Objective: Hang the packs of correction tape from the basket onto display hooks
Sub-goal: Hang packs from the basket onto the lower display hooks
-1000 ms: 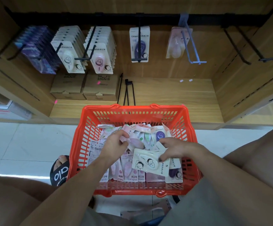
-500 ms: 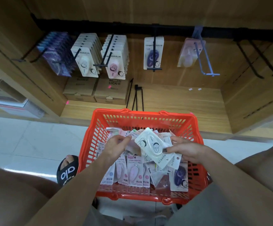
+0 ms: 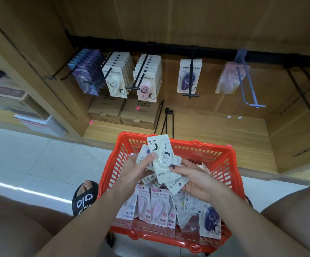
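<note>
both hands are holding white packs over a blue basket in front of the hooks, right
Not quite: the basket is red, not blue, as the head view shows. Both the left hand and right hand do hold white packs over it, before the hooks.

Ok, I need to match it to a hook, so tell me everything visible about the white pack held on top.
The white pack is a pale card with a clear blister over a white dispenser, printed with cartoon figures and "Campus". It is held above the basket, tilted, hang-hole end toward the person. The left hand grips its left edge, the right hand its lower right, with more packs fanned beneath.
</note>
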Demonstrator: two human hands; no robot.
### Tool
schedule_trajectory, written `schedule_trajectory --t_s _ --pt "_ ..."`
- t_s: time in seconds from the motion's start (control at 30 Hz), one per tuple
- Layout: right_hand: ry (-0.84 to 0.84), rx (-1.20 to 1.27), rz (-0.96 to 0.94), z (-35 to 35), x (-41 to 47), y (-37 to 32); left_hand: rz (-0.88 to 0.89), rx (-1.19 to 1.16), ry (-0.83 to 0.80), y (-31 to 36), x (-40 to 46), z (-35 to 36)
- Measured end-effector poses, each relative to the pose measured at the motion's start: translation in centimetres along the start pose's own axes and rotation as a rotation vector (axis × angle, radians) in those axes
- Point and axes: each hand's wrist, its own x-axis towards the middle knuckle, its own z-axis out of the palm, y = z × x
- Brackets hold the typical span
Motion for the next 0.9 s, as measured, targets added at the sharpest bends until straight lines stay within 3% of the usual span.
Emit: schedule_trajectory --t_s 0.13,0.3,0.47,0.73,0.9 --pt "-0.068 -0.055 -0.025 3.2 0.1 -1.5 0.03 -0.041 0.134 1.5 -0.3 -1.8" --pt "-0.139 -0.109 -0.045 6.1 0.2 -3.2 0.072 0.143 0.268 3.7 -0.5 -4.5" --pt "-0.143 -0.117 -0.093 8.2 0.2 -4.3 0.149 0.247 0.19 6.8 -1.4 -6.5" --pt "-0.104 -0.124 -0.15 11.3 0.9 -4.0 0.107 0.306 0.097 11.4 -1.8 -9.7" --pt "-0.063 -0.085 -0.147 12.6 1.2 -3.8 0.095 0.272 0.132 12.2 -1.6 -10.4"
